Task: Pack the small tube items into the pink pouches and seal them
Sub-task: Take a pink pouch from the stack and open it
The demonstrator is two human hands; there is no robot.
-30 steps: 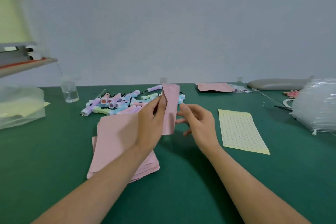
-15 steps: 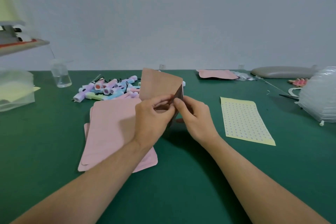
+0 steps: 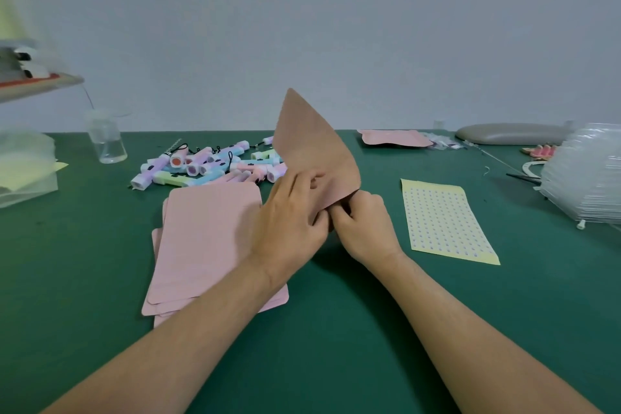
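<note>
The pink pouch (image 3: 314, 144) was judged light, thin and floppy, apt to buckle if taken by one corner, so its open edge was best pinched at both lips. It was held above the table (image 3: 336, 346), its far corner raised toward 12 o'clock. Its near edge was pinched by the curled fingers of the left hand (image 3: 290, 222) and the right hand (image 3: 364, 227). The tubes (image 3: 201, 166), judged light, rigid and prone to roll, lay at 10 o'clock of the hands.
</note>
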